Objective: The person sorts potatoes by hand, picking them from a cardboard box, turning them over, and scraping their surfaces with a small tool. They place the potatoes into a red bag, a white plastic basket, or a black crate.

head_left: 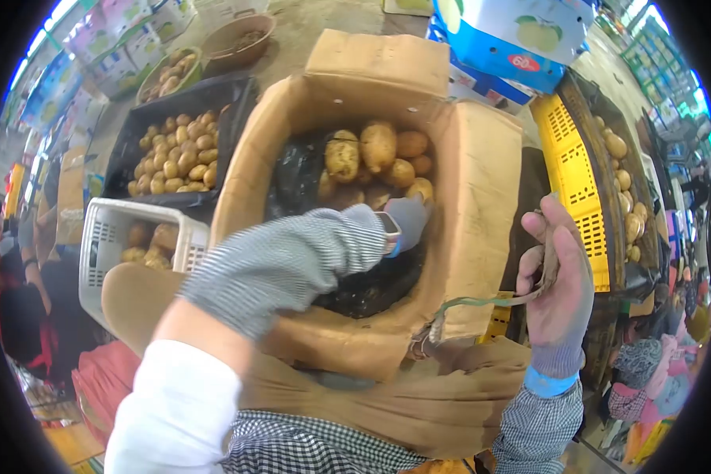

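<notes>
Nearest, the right hand point(559, 296), gloved in grey with a blue cuff, is raised at the near right, its fingers curled round a thin greenish-brown cord point(482, 302) that runs left to the near right corner of the big brown cardboard box point(482, 197). That cord looks limp and light; it gives a pull but no stiff hold, and I would judge it apt to bite into the board under load. The left hand point(407, 221), also grey-gloved and wearing a wrist watch point(389, 227), reaches down inside the box among the brown, earthy potatoes point(378, 146); whether its fingers are closed on one I cannot tell, as they are partly hidden. The potatoes lie in the far half of the box on a crumpled black plastic liner point(296, 178). They look firm, rounded and dusty, each easily taken whole in one palm, though together they should make the box heavy, and the liner seems slippery and soft. The box walls stand high all round, the far flap folded back, so the open way is from above. To the left, touching the box, sit a white slotted plastic basket point(107, 237) and, farther off, a black-lined crate of small yellow potatoes point(174, 154). To the right stands a yellow plastic crate point(573, 170), leaving little free room either side.
</notes>
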Tool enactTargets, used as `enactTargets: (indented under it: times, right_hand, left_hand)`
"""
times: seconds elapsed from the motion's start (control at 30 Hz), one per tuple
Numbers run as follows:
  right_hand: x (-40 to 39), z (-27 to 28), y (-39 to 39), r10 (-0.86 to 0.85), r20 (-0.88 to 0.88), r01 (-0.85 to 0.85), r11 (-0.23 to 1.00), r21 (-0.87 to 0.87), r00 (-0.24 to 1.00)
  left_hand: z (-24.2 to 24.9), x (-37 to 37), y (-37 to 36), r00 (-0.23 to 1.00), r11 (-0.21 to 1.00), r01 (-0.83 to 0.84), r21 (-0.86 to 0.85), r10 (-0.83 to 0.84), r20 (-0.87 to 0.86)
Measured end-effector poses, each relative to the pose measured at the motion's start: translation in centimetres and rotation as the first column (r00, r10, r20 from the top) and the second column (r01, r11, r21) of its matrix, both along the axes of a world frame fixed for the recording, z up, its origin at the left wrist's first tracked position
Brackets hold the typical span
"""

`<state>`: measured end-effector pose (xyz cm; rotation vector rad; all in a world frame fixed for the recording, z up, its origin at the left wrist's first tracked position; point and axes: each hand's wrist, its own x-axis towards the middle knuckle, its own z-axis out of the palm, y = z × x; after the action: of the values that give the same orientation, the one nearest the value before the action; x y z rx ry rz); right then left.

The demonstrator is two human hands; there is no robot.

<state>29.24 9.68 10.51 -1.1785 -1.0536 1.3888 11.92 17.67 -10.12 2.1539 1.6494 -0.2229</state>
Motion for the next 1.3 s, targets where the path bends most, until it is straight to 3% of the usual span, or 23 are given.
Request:
enactTargets:
  times: [0.03,0.07,0.13,0.2,0.27,0.33,0.4,0.47,0.5,0.53,0.6,0.67,0.87,0.9,0.93,1.0,1.07,1.1,1.2,1.23,1.3]
  right_hand:
    - [0.0,0.3,-0.1,0.009,0.013,-0.008,1.000,-0.019,1.000]
    - [0.1,0.5,-0.2,0.019,0.025,-0.018,0.999,-0.040,1.000]
    - [0.2,0.7,-0.4,0.039,0.007,-0.039,0.999,-0.034,0.999]
    - [0.2,0.9,-0.7,0.085,-0.001,-0.085,0.996,-0.024,0.996]
    - [0.2,1.3,-0.9,0.076,-0.017,-0.076,0.996,-0.034,0.997]
    - [0.5,1.5,-1.1,0.080,-0.021,-0.080,0.996,-0.032,0.997]
    - [0.9,1.7,-1.2,0.068,-0.044,-0.069,0.998,-0.016,0.997]
    - [0.9,1.8,-1.5,0.062,-0.061,-0.063,0.998,-0.007,0.996]
    - [0.8,1.8,-1.5,0.059,-0.059,-0.059,0.998,-0.001,0.997]
    - [0.7,1.8,-1.6,0.056,-0.058,-0.056,0.998,0.008,0.997]
    - [0.5,1.7,-1.8,0.071,-0.057,-0.071,0.997,0.000,0.996]
    - [0.1,1.3,-2.2,0.093,-0.062,-0.094,0.995,-0.015,0.994]
    - [-3.3,-3.3,-2.7,0.224,0.090,-0.215,0.972,-0.097,0.971]
    - [-4.4,-3.5,-3.0,0.367,0.029,-0.351,0.909,-0.224,0.930]
    - [-5.3,-3.7,-3.2,0.490,-0.046,-0.475,0.811,-0.342,0.870]
    - [-6.4,-4.4,-3.6,0.536,-0.134,-0.546,0.764,-0.343,0.834]
    - [-7.1,-5.1,-3.6,0.574,-0.208,-0.609,0.713,-0.348,0.792]
    - [-7.3,-5.5,-3.5,0.580,-0.140,-0.593,0.753,-0.285,0.803]
    - [-8.5,-6.8,-3.9,0.559,-0.060,-0.562,0.819,-0.116,0.827]
    - [-9.0,-7.2,-4.1,0.535,-0.056,-0.536,0.844,-0.009,0.843]
    - [-9.5,-7.7,-4.3,0.511,-0.092,-0.513,0.858,-0.004,0.855]
  left_hand:
    - [-3.2,1.8,1.5,0.996,0.999,-0.053,-0.012,0.052,-0.067]
    - [-7.7,3.2,2.3,0.976,0.943,-0.132,0.306,0.179,-0.128]
    - [-7.0,3.4,4.4,0.966,0.957,-0.228,0.181,0.245,-0.078]
    - [-6.5,3.2,5.2,0.963,0.953,-0.250,0.171,0.263,-0.058]
    - [-6.4,2.8,5.8,0.978,0.976,-0.199,0.090,0.203,-0.040]
    - [-6.3,1.5,5.4,0.979,0.971,-0.204,0.127,0.202,0.029]
    - [-3.9,-1.2,4.0,0.976,0.985,-0.046,0.165,0.010,0.217]
    - [-5.1,-3.0,3.2,0.961,0.965,-0.025,0.262,-0.049,0.273]
    - [-3.4,-3.8,2.3,0.834,0.982,-0.154,-0.110,0.189,0.518]
    - [-2.0,-4.7,1.4,0.627,0.861,-0.168,-0.481,0.469,0.622]
    - [-0.5,-6.8,-1.6,0.397,0.763,-0.121,-0.635,0.624,0.674]
    - [2.5,-9.2,-4.6,0.202,0.731,-0.028,-0.682,0.672,0.712]
    - [12.6,-12.9,-12.7,0.023,0.851,0.007,-0.525,0.525,0.851]
    - [12.8,-12.7,-13.6,-0.013,0.912,-0.027,-0.410,0.410,0.912]
    - [12.6,-12.6,-14.3,-0.020,0.912,-0.037,-0.408,0.407,0.913]
    - [11.6,-12.4,-15.3,-0.129,0.974,-0.047,-0.220,0.213,0.969]
    - [10.7,-12.5,-15.3,0.029,0.994,-0.106,-0.009,0.012,1.000]
    - [11.4,-12.4,-15.7,0.010,0.980,-0.113,-0.165,0.167,0.986]
    - [12.0,-12.3,-16.1,0.002,0.926,-0.122,-0.356,0.359,0.933]
    - [11.8,-12.4,-16.1,0.052,0.939,-0.144,-0.313,0.323,0.945]
    - [11.2,-12.5,-16.1,0.101,0.948,-0.161,-0.274,0.291,0.951]
